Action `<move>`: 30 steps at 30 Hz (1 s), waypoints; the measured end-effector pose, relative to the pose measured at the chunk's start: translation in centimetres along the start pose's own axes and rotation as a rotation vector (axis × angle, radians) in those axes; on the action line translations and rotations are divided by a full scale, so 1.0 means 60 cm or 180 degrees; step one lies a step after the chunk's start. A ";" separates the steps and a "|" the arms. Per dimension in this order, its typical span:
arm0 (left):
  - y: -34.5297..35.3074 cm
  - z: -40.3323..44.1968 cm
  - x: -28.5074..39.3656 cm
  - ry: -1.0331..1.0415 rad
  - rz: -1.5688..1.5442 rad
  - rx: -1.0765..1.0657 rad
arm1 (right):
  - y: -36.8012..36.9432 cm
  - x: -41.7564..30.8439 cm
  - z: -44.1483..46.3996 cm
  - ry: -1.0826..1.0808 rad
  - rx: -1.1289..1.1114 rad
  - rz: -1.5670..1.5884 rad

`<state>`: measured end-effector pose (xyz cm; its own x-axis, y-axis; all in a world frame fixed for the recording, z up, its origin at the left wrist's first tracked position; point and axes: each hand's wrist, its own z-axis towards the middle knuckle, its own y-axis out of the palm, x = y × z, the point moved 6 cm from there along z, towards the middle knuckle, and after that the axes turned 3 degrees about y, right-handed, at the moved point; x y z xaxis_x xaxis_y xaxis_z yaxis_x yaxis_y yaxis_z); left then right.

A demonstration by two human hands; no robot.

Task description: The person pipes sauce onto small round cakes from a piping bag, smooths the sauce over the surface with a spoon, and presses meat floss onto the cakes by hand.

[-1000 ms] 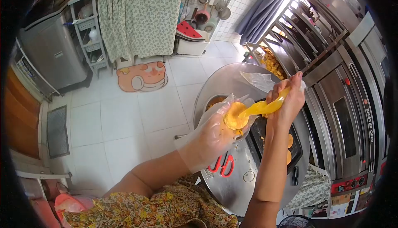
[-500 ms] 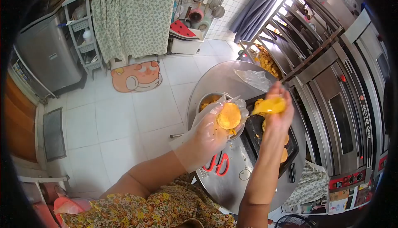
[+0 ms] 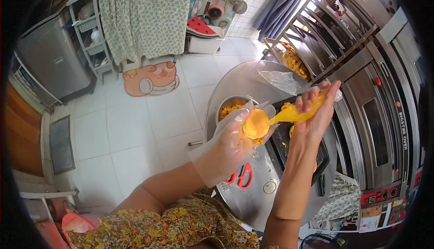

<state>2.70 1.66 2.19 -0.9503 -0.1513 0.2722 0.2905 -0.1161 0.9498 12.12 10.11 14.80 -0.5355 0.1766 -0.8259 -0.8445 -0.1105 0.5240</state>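
1. The left hand (image 3: 229, 138), in a loose clear plastic glove reaching past the wrist, is cupped around a round, flat, yellow-orange cake (image 3: 256, 123), whose broad face is turned up toward the camera.
2. Orange crumbs (image 3: 258, 142) lie just below the cake, against the glove.
3. The right hand (image 3: 316, 109), bare, has its fingers closed around a clear piping bag with bright yellow filling (image 3: 291, 114). The bag's narrow end points left and meets the cake's right edge; whether they actually touch is too small to tell.
4. Both hands are raised over a round, shiny metal table (image 3: 253, 203), the right one on the oven side.
5. Partly hidden behind the left hand, a round metal bowl (image 3: 219, 109) holds orange shredded food (image 3: 230, 109).
6. Beneath the right forearm, a black rectangular tray (image 3: 323, 162) holds round yellow pieces, partly covered by the arm, with small crumbs scattered on its surface.
7. Nearer the person's body lie scissors with red handles (image 3: 245, 176), their blades partly hidden by the glove.
8. At the table's far side rests a crumpled clear plastic bag (image 3: 281, 80); a slim black object (image 3: 321, 185) lies near the edge on the right, beside the tray.
9. Beyond the table, to the right, stand a large stainless steel oven (image 3: 359, 99) and a metal rack of dark trays (image 3: 312, 41). On the white tiled floor to the left lies a pink cartoon-shaped mat (image 3: 151, 79).
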 end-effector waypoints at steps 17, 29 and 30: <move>0.008 -0.003 0.006 0.0113 0.0153 -0.0178 | 0.042 0.004 -0.024 -0.0783 -0.0336 -0.0997; -0.018 0.007 -0.009 0.0139 -0.0259 -0.0297 | -0.179 0.136 0.074 0.1015 0.1002 0.1331; -0.028 0.009 -0.014 0.0236 -0.0055 -0.0166 | -0.169 0.125 0.067 0.0840 0.0977 0.1181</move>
<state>2.97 2.51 0.46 -0.9449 -0.2207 0.2419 0.2815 -0.1700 0.9444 16.68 16.50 4.11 -0.8128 -0.0758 -0.5776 -0.5810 0.1786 0.7941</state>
